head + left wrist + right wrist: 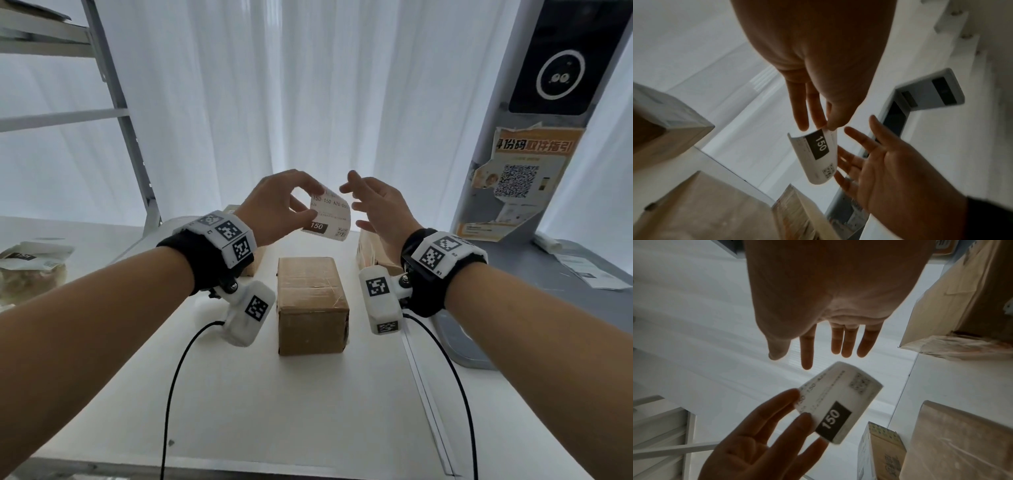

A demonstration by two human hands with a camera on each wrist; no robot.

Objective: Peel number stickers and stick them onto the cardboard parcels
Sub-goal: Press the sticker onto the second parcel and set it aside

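Note:
A white curled number sticker [329, 217] printed "150" hangs in the air above the table, and my left hand [317, 202] pinches its left edge between thumb and fingers. My right hand [352, 205] is just right of the sticker, fingers spread, holding nothing. A taped cardboard parcel [311, 301] stands on the white table [274, 411] below the hands. The left wrist view shows my left hand's fingertips [821, 125] on the sticker [816, 155], with the right hand [859, 154] beside it. From the right wrist, the sticker [840, 400] lies below the spread right fingers [846, 345].
Two more parcels, one [251, 265] left and one [368, 251] right, stand partly hidden behind my wrists. A bagged package [34, 270] lies far left under a metal shelf frame [120, 102]. A grey kiosk with an orange poster [520, 178] and loose papers [589, 270] stand at the right.

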